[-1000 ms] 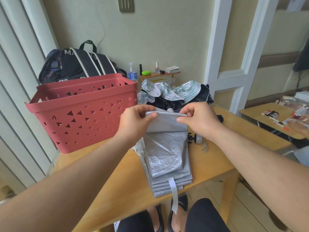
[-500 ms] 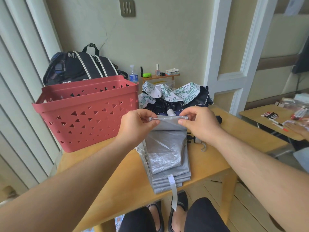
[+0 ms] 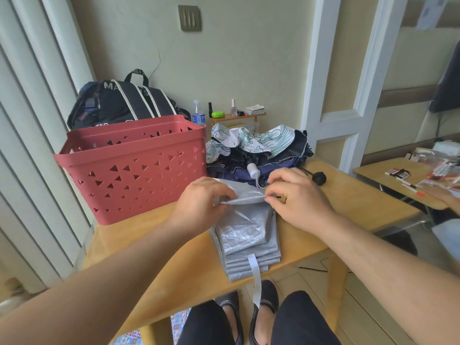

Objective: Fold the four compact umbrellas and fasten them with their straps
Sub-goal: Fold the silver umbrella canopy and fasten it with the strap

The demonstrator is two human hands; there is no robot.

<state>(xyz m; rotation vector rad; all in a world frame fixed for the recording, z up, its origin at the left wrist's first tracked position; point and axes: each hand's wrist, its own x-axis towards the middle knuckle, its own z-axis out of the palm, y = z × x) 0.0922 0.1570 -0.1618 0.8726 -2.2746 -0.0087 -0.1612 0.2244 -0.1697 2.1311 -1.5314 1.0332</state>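
Pinching the silver umbrella (image 3: pixel 246 235) top flap with left hand (image 3: pixel 199 202) and right hand (image 3: pixel 296 195); probably best keeping pleats flat (strap (image 3: pixel 255 275) dangles off the desk (image 3: pixel 159 265)).

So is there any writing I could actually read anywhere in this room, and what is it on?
"MA": white letters on the dark backpack, cut off by a strap; the rest is hidden.
"TED": lower on the same backpack, partly hidden behind the red basket.
Blue label on the spray bottle: too small to read.
Paper high on the wall, stacked cards, markers: blurred, unreadable.
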